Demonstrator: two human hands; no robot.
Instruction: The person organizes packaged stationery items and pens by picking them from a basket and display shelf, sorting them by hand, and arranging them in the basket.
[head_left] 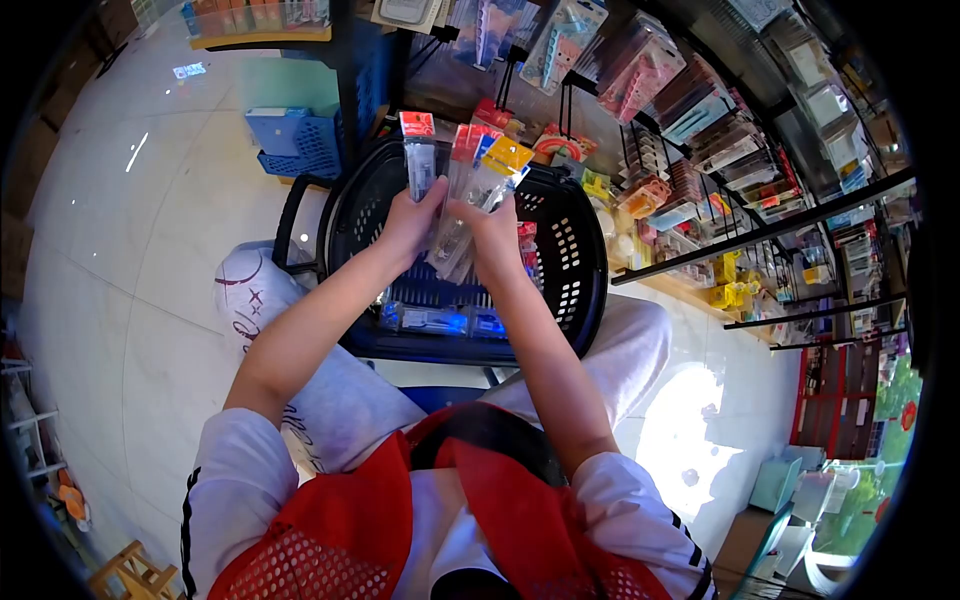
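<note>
My left hand [410, 218] is closed on a slim clear packet [420, 160] with a red header. Beside it, my right hand [490, 235] grips a fanned bunch of clear packets [482, 180] with yellow and red headers; their contents are too small to make out. Both hands are over a black plastic basket [430, 347] with slotted walls, in front of my knees. Inside the basket, clear packets with a bluish shine [435, 320] lie along the near side. A red package [527, 240] shows past my right wrist.
Carded goods [640, 75] hang on hooks of a rack ahead and to the right. A black rail [770, 230] crosses the right side. A blue basket [305, 150] stands beyond the black one at left. Pale tiled floor [130, 230] stretches along the left.
</note>
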